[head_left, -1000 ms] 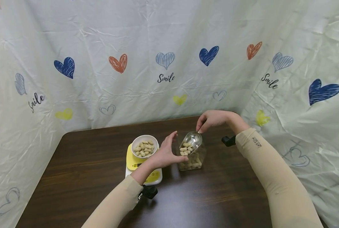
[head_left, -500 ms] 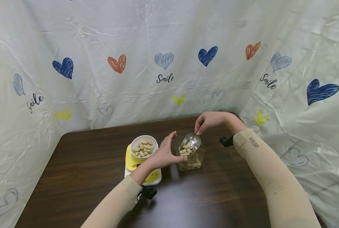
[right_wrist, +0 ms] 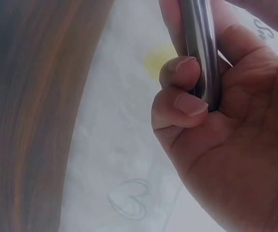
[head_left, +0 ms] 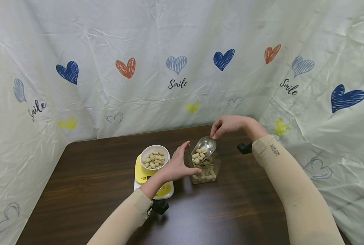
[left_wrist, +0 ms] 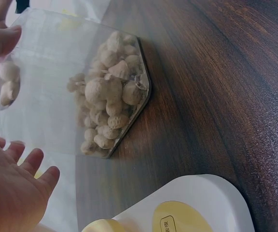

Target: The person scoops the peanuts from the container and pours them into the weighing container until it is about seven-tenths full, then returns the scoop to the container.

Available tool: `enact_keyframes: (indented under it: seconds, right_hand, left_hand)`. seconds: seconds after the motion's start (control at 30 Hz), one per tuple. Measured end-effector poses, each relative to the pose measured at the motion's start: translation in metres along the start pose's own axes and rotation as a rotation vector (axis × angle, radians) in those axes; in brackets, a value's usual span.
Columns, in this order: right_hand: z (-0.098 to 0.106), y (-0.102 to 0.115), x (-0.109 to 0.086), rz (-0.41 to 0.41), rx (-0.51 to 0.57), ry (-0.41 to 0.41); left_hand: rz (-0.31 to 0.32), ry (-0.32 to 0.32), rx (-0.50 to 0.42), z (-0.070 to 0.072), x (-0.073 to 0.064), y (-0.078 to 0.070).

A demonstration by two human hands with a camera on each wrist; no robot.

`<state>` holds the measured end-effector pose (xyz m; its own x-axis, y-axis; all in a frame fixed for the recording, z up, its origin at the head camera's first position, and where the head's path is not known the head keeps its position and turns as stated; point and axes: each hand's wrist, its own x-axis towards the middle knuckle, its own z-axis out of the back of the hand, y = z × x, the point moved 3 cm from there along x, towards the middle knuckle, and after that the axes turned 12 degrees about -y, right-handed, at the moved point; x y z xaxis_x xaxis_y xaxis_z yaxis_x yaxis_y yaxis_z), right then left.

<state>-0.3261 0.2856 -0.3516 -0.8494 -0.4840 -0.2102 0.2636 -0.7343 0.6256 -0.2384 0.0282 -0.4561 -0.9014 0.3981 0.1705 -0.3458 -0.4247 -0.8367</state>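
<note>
A clear plastic container (head_left: 214, 166) partly filled with peanuts (left_wrist: 107, 96) stands on the table. My left hand (head_left: 178, 166) holds it near the top, thumb on the near side and fingers on the far side. With my right hand (head_left: 229, 124) I grip the handle (right_wrist: 201, 43) of a shiny metal scoop (head_left: 208, 144). The scoop slants down to the left at the container's mouth, with several peanuts (head_left: 198, 156) in it. Left of the container, a white bowl (head_left: 155, 147) of peanuts rests on a yellow and white kitchen scale (head_left: 142, 175). My left wrist partly covers the scale's display.
The dark wooden table (head_left: 86, 183) extends to the left and in front of the scale. Behind it and at both sides hangs a white curtain (head_left: 151, 112) printed with hearts.
My right hand dips slightly, then rises with the scoop, which sits higher in the container's mouth. More peanuts show below it. The left hand, bowl and scale stay put.
</note>
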Motion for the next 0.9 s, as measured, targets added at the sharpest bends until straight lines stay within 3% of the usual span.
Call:
enact_keyframes:
  seconds: [0.4, 0.9]
  right_hand:
    - [-0.008, -0.002, 0.0, -0.005, 0.03, 0.05]
    - [-0.001, -0.009, -0.012, -0.021, 0.068, 0.029]
  left_hand:
    - [-0.005, -0.009, -0.016, 0.001, 0.0, 0.0]
    - [0.006, 0.002, 0.0, 0.0, -0.001, 0.001]
